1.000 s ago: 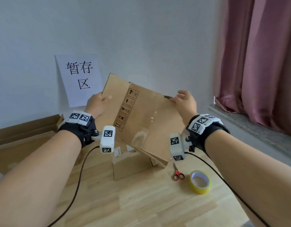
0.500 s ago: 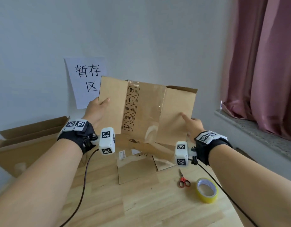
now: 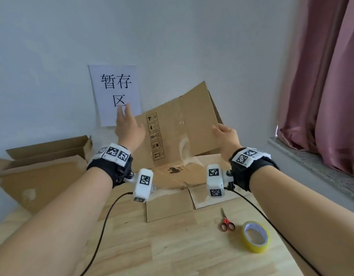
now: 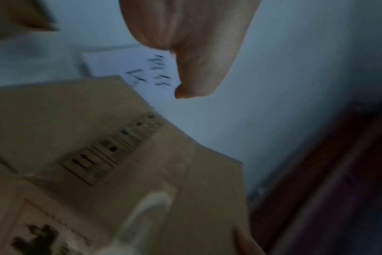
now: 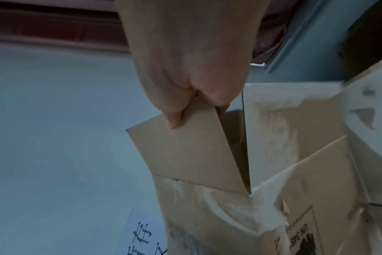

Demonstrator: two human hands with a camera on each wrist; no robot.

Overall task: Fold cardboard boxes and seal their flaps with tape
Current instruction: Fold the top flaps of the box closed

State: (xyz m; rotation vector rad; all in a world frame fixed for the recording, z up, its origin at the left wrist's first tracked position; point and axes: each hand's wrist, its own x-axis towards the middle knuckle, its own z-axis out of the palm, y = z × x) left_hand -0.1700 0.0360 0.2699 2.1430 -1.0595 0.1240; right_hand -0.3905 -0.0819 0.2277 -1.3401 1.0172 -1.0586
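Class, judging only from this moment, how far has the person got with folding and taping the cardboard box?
Done: almost nothing; the box is raised but not squared up. In hand: the right hand grips a flap's edge; the left hand is open, off the cardboard. Left: forming the box, closing flaps, taping. The yellow tape roll and scissors lie unused on the table.

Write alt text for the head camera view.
The right hand grips one edge of a flattened cardboard box held upright over a wooden table, while the left hand is open beside it. Red scissors and a yellow tape roll lie at right.
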